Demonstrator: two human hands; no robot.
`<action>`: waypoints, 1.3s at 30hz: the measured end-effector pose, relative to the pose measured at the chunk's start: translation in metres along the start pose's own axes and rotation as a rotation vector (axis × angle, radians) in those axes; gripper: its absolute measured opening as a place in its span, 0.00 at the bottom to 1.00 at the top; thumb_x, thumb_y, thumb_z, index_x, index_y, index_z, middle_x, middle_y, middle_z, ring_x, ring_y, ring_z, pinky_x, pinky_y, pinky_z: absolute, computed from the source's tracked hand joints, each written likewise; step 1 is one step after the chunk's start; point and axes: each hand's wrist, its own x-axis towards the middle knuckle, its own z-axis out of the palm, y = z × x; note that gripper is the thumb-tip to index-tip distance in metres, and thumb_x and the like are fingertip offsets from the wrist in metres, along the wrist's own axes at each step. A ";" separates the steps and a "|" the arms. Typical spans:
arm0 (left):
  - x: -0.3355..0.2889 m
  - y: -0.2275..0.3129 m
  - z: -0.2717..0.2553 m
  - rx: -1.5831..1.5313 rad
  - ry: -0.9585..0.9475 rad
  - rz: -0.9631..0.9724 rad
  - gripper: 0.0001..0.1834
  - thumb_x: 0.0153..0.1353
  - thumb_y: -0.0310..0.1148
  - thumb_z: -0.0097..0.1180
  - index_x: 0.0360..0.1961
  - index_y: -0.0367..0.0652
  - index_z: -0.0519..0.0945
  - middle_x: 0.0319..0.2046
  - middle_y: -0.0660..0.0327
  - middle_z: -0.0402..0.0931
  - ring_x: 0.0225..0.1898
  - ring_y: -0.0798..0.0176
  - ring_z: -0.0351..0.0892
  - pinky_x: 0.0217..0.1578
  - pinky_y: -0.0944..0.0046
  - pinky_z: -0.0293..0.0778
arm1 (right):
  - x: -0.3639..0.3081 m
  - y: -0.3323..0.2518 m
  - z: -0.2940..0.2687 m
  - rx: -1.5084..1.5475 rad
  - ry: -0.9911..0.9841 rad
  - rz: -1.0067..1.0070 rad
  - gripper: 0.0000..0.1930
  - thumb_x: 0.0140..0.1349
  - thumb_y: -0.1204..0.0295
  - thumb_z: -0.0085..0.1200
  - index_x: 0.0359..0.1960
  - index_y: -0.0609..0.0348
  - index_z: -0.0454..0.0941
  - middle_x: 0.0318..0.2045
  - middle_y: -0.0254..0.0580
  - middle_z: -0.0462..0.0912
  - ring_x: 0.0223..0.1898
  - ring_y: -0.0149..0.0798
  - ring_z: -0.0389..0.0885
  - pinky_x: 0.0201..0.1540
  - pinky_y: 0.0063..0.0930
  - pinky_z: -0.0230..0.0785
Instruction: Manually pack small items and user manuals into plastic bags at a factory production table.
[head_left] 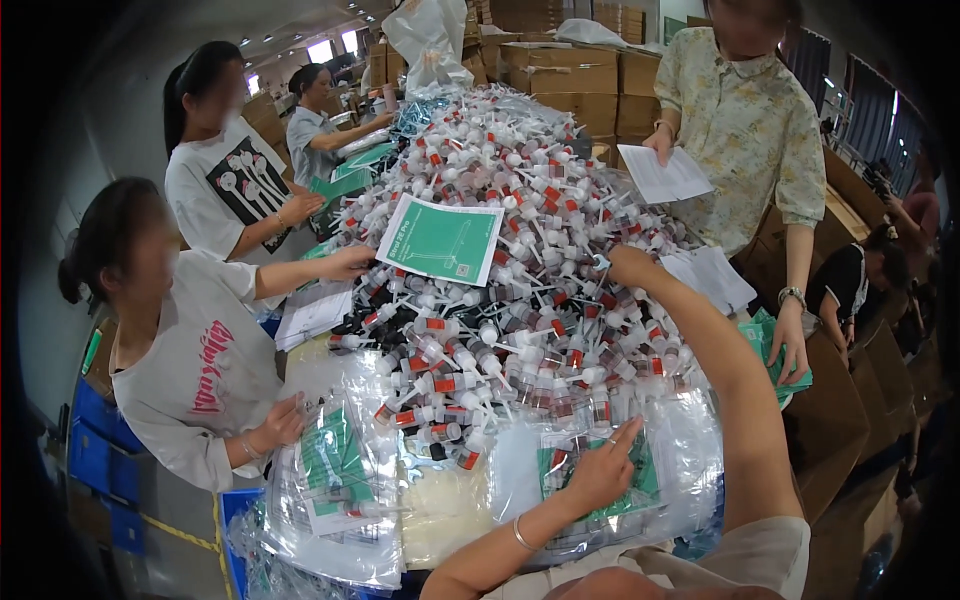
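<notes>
Nearest, a clear bag [695,450] with a green leaflet [648,472] lies under the left hand [600,475]; its index finger is extended, and whether anything is pinched cannot be told. The film looks light, limp and slippery, best held by its edge. Low room is left over the yellowish bags [450,500] to the left. Farther, the right hand [630,268] is sunk among bottles [440,383], beside a small spanner [600,262]; its grip is hidden. Bottles seem light and stiff, better held by bodies than thin nozzles.

green sheet [645,480], red-banded bottles [446,383], pale yellow-flowered shirt [745,140], brown cartons [572,74]
</notes>
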 end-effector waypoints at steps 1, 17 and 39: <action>0.000 0.001 0.000 -0.005 0.005 0.002 0.37 0.50 0.21 0.45 0.64 0.42 0.55 0.57 0.44 0.64 0.41 0.44 0.76 0.34 0.56 0.75 | 0.002 -0.006 -0.003 0.008 -0.063 -0.034 0.24 0.49 0.52 0.57 0.33 0.65 0.80 0.33 0.56 0.81 0.37 0.54 0.80 0.40 0.44 0.72; 0.001 0.001 0.002 0.001 -0.007 -0.005 0.36 0.49 0.21 0.47 0.63 0.42 0.57 0.55 0.44 0.66 0.39 0.43 0.76 0.35 0.53 0.75 | 0.005 -0.046 -0.047 0.493 -0.107 -0.259 0.23 0.57 0.46 0.52 0.27 0.55 0.84 0.17 0.45 0.77 0.20 0.39 0.74 0.26 0.36 0.66; 0.004 0.004 0.002 0.006 -0.010 0.000 0.33 0.51 0.19 0.45 0.62 0.41 0.60 0.56 0.46 0.67 0.36 0.48 0.79 0.33 0.60 0.76 | 0.019 -0.043 -0.005 -0.008 -0.309 -0.346 0.18 0.47 0.75 0.45 0.42 0.62 0.77 0.40 0.56 0.79 0.41 0.56 0.78 0.44 0.44 0.70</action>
